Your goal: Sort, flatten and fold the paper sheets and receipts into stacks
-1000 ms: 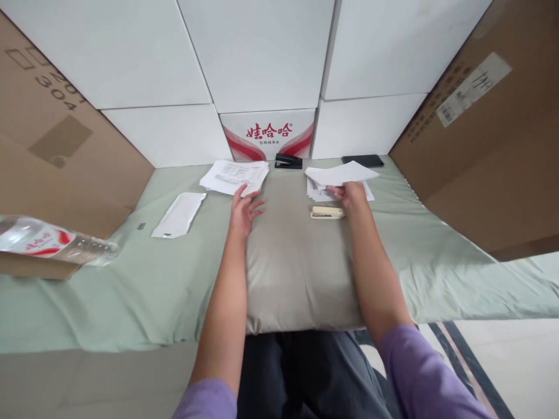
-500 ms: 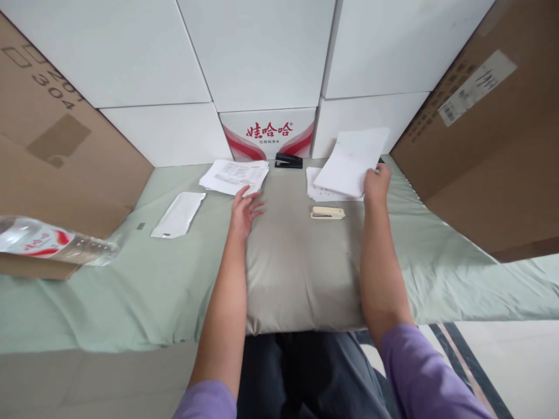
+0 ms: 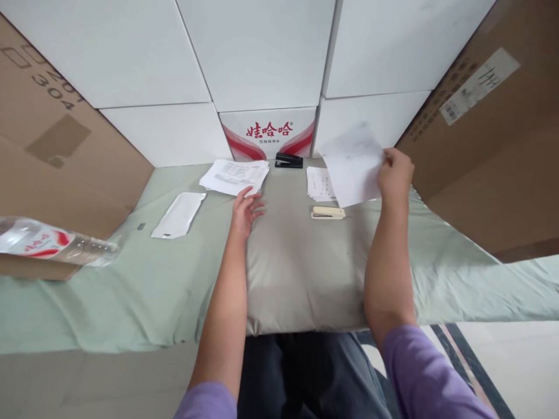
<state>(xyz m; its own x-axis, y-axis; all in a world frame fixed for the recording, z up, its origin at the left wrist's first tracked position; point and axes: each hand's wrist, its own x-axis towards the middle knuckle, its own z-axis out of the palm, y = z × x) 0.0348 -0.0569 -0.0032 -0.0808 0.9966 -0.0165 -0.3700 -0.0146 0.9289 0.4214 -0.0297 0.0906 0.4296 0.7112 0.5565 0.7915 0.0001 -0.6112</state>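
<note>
One sheet [image 3: 353, 166] pinched in right grip [image 3: 395, 174].

My right hand [image 3: 395, 171] holds a sheet [image 3: 353, 164] lifted above the paper stack [image 3: 319, 183], right of centre. A small stapler [image 3: 328, 213] lies just before that stack. My left hand [image 3: 244, 210] rests on the cushion [image 3: 301, 273], touching a second paper pile [image 3: 233, 175]. An envelope [image 3: 179, 215] lies further left, a bottle [image 3: 48, 241] at the far left. A stapler [image 3: 289, 160] sits behind, against the boxes [image 3: 262, 58].
</note>
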